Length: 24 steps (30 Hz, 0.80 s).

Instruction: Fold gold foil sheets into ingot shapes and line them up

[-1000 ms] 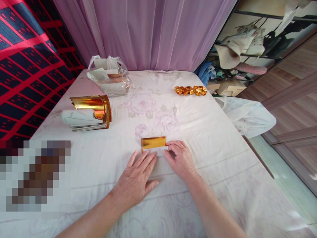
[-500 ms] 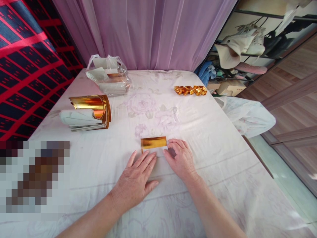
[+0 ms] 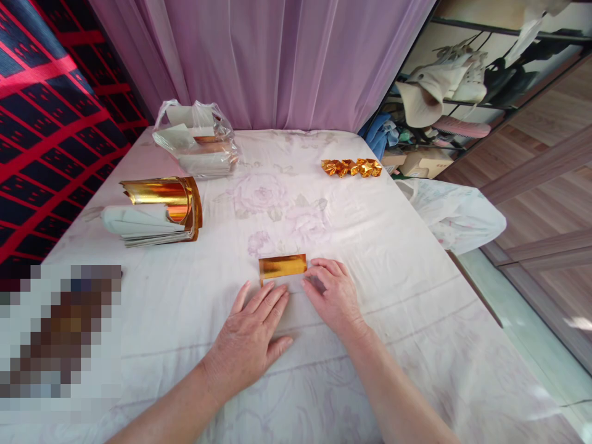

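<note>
A small gold foil sheet (image 3: 282,266), partly folded, lies on the white flowered cloth covering the table (image 3: 398,259). My left hand (image 3: 252,333) rests flat on the sheet's near white part, fingers spread and pointing at the gold strip. My right hand (image 3: 333,295) presses down at the sheet's right end, fingertips touching its edge. Both hands pin the sheet against the cloth; neither lifts it.
A curled stack of gold and white sheets (image 3: 152,213) lies at the left. A plastic bag of paper (image 3: 198,142) sits at the back left. Several folded gold pieces (image 3: 351,167) line up at the back right. A white bag (image 3: 456,213) hangs off the right edge.
The hands stay nearly still on the sheet; the right fingers have shifted slightly along its right end. The view has drifted a little to the right.
</note>
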Each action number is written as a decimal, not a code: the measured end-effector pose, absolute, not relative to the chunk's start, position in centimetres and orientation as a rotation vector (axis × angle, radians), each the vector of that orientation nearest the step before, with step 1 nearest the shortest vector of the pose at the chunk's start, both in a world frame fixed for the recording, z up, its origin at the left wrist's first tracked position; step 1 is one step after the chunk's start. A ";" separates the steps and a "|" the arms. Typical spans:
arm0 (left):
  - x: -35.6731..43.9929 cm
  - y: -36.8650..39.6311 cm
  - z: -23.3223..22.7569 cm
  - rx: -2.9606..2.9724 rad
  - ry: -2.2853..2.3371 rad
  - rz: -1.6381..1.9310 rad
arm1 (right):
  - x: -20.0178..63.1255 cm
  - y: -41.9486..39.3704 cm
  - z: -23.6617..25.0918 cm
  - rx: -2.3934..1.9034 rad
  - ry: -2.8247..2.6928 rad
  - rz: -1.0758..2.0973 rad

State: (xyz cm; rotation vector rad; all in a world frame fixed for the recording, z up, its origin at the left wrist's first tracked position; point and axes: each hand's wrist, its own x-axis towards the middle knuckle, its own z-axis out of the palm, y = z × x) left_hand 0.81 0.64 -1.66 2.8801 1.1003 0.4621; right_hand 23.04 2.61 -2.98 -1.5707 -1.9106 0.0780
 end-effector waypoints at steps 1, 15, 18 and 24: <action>0.8 0.6 -1.6 2.884 1.097 0.456 | 23.1 2.6 -3.0 -1.565 -1.912 0.074; 0.9 0.7 -1.5 2.886 1.108 0.467 | 23.1 2.5 -3.0 -1.556 -1.939 0.070; 0.8 0.6 -1.5 2.883 1.107 0.449 | 23.1 2.5 -3.1 -1.558 -1.942 0.062; 0.7 0.6 -1.7 2.876 1.106 0.406 | 23.1 2.4 -3.0 -1.576 -1.972 0.095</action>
